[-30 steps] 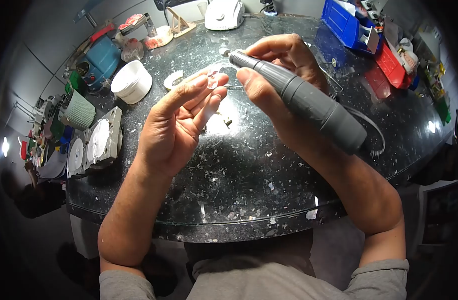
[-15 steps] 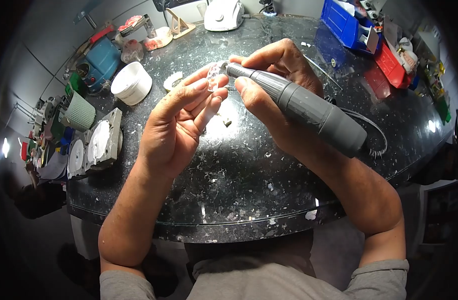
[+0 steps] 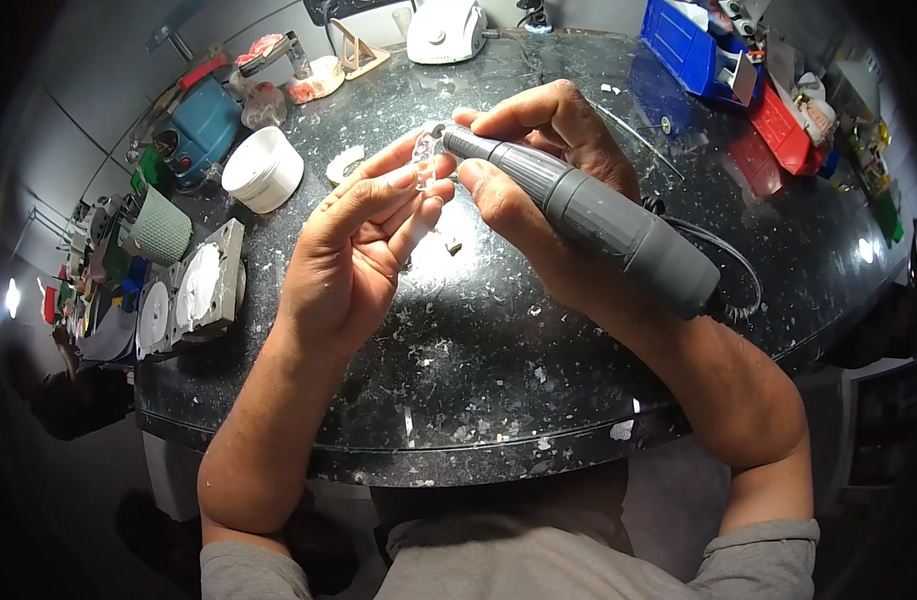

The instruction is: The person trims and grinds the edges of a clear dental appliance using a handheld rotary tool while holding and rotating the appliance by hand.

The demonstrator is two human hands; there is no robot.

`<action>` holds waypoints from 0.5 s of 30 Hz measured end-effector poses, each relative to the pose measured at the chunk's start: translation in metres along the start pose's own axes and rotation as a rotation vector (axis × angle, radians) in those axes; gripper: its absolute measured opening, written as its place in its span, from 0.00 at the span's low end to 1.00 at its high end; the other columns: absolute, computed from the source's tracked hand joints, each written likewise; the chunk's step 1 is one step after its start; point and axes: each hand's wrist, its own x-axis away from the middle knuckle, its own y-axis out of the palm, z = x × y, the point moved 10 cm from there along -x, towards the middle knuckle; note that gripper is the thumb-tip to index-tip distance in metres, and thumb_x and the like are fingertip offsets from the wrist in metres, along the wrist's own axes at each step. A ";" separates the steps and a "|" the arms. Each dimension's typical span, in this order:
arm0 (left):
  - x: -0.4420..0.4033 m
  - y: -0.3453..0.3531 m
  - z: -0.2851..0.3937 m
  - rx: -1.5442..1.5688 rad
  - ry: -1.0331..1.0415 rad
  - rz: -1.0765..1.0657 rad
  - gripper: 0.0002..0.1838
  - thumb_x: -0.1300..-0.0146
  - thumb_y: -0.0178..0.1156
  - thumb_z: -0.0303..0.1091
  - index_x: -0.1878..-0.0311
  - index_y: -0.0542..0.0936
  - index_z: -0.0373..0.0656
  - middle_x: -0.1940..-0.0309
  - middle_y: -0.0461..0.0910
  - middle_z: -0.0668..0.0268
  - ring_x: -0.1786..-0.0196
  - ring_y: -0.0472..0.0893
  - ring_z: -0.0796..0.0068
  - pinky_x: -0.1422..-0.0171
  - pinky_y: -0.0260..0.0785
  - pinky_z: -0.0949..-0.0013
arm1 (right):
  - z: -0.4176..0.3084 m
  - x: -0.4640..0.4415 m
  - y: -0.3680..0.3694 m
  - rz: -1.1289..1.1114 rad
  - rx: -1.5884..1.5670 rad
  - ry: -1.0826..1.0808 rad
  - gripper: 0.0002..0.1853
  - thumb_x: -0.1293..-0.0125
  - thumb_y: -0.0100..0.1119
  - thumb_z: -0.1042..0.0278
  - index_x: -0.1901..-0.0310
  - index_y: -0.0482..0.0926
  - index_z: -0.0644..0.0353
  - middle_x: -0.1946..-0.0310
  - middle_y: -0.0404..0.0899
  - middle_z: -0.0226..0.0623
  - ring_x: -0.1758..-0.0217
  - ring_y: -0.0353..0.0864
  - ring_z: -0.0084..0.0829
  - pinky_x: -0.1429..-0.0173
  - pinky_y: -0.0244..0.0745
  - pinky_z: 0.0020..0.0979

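My left hand (image 3: 344, 245) is raised palm up over the bench, thumb and fingers closed on a small clear plastic dental piece (image 3: 424, 165). Wrapped around a grey rotary handpiece (image 3: 589, 210) is my right hand (image 3: 529, 220). The handpiece points up and left, its narrow nose beside the upper right edge of the clear piece. Whether the bit touches it I cannot tell. A small yellowish fragment (image 3: 453, 244) lies on the bench under my hands, and a pale horseshoe-shaped dental model (image 3: 345, 163) is behind my left fingers.
On the dark, dust-specked bench (image 3: 459, 400) stand a white tub (image 3: 264, 170), a metal flask with plaster (image 3: 204, 285) and a white control unit (image 3: 446, 32). Blue (image 3: 699, 55) and red bins (image 3: 779, 125) sit at the right. The handpiece's coiled cord (image 3: 744, 275) trails behind my right wrist.
My right hand and the handpiece have shifted slightly left, with the nose now nearer the clear piece's upper edge. The clear piece has turned a little in my left fingers.
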 end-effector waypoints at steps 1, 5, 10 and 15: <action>0.000 -0.002 0.000 0.001 0.004 0.007 0.27 0.29 0.56 0.28 0.31 0.66 0.25 0.40 0.77 0.40 0.39 0.82 0.57 0.31 0.76 0.64 | -0.002 0.000 0.000 -0.002 0.010 -0.026 0.12 0.33 0.61 0.77 0.49 0.72 0.62 0.49 0.80 0.43 0.45 0.82 0.26 0.42 0.78 0.29; 0.001 0.001 0.001 0.018 0.012 0.000 0.26 0.29 0.56 0.27 0.31 0.65 0.25 0.40 0.77 0.40 0.39 0.82 0.57 0.31 0.76 0.63 | 0.001 0.002 0.004 -0.011 -0.065 0.058 0.13 0.33 0.60 0.78 0.49 0.72 0.62 0.50 0.80 0.43 0.38 0.81 0.32 0.37 0.77 0.33; 0.000 -0.004 0.002 -0.022 0.019 0.025 0.26 0.28 0.55 0.27 0.30 0.65 0.25 0.39 0.77 0.41 0.38 0.82 0.57 0.32 0.76 0.64 | -0.005 0.002 0.006 -0.049 0.016 -0.083 0.13 0.34 0.60 0.79 0.50 0.71 0.61 0.52 0.79 0.42 0.36 0.80 0.37 0.36 0.77 0.35; 0.001 0.001 0.002 -0.013 0.017 0.013 0.26 0.28 0.55 0.27 0.30 0.66 0.26 0.41 0.78 0.42 0.39 0.82 0.58 0.32 0.77 0.64 | -0.002 0.002 0.004 -0.014 0.004 -0.040 0.13 0.34 0.60 0.80 0.49 0.71 0.61 0.52 0.78 0.40 0.36 0.79 0.38 0.34 0.76 0.36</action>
